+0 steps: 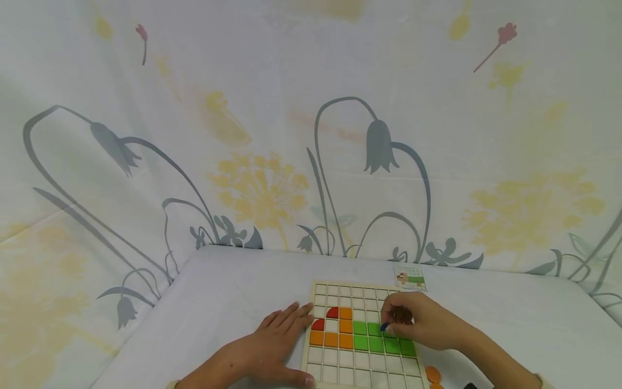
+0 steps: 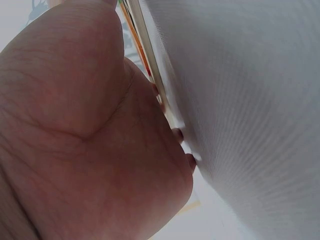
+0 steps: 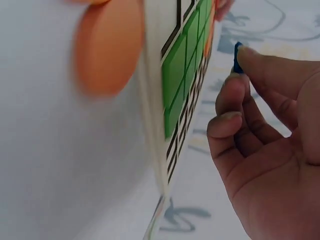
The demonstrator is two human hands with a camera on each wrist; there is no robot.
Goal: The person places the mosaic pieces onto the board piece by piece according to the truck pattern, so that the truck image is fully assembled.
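Note:
Between thumb and fingertip, my right hand (image 1: 423,321) pinches a small dark blue piece (image 3: 237,57). It is held close over the green tiles (image 1: 376,344) on a pale gridded board (image 1: 329,374). My left hand (image 1: 264,348) rests beside the board with fingers spread, fingertips at its left edge and thumb near the lower left corner. Orange square tiles (image 1: 331,339) form an L shape in the grid, left of the green block. Two red quarter-round pieces (image 1: 333,313) sit next to them. Part of the green rows is hidden behind the right hand in the head view.
A picture card (image 1: 410,279) with a green and brown drawing lies behind the board's far right corner. Orange round pieces (image 1: 433,374) are on the white cloth right of the board. A flower-printed curtain (image 1: 272,108) rises behind the table.

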